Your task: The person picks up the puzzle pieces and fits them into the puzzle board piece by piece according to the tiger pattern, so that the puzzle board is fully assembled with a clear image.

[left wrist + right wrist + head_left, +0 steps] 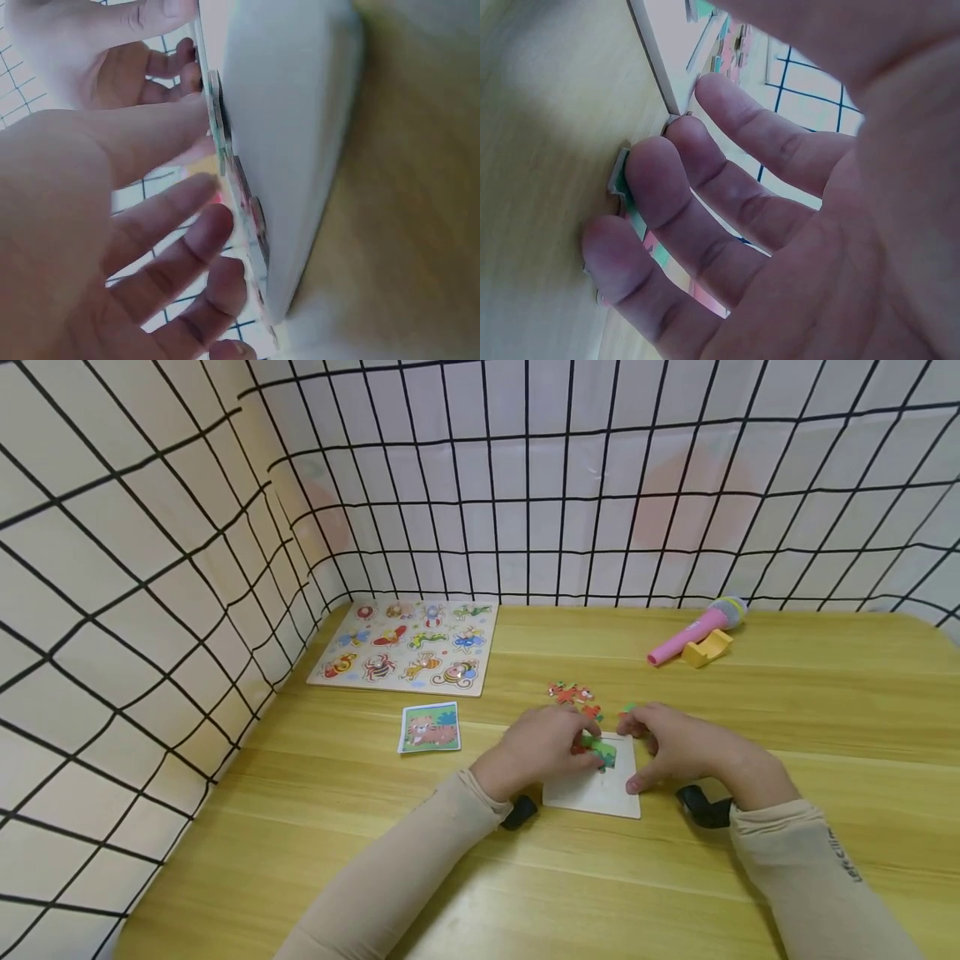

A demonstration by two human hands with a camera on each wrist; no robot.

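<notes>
A white puzzle board [591,793] lies on the table in front of the person, with joined green puzzle pieces [604,753] on its upper part. Over its left side, the left hand [542,742] touches these pieces with the thumb; its other fingers [166,279] are spread and loosely bent above the board. At the right edge, the right hand [678,747] rests its thumb and a fingertip against the board. Its other fingers [656,176] reach past the corner, beside a loose green piece [620,174]. The hands partly cover the pieces.
Loose red puzzle pieces [570,693] lie just beyond the board. A tiger picture card [430,727] is to the left, below an insect peg puzzle [405,647]. A pink toy microphone [693,633] and yellow holder [707,648] lie back right. Black netting [525,493] borders the wooden table [480,877].
</notes>
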